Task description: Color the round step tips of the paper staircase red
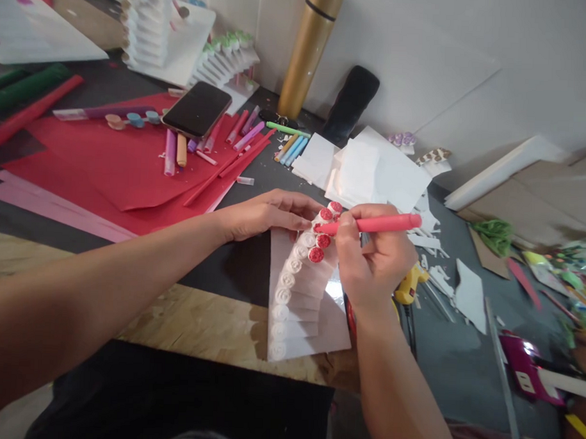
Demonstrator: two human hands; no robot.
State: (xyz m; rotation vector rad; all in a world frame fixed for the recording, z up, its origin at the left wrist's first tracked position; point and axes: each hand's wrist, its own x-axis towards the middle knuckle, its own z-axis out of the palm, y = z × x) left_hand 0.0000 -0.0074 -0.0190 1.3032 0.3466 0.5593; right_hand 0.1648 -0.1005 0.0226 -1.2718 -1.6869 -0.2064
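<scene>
My right hand (375,264) pinches a red felt-tip marker (389,223), its tip touching a small rosette near the upper end of a curved row. Several rosettes there are red (316,254); the others, such as a white rosette (286,280), run down toward me. They top narrow white strips (305,306) fanned out on a white board (334,342). My left hand (274,215) grips the far end of this piece, thumb beside the rosettes and fingers behind, partly hidden.
Red sheets (116,168) lie at left with a phone (197,108) and loose markers. A gold bottle (308,53) and black case (352,103) stand at the wall. White sheets (381,168), scraps, a yellow glue gun (410,284) and a magenta tool (525,365) lie rightward.
</scene>
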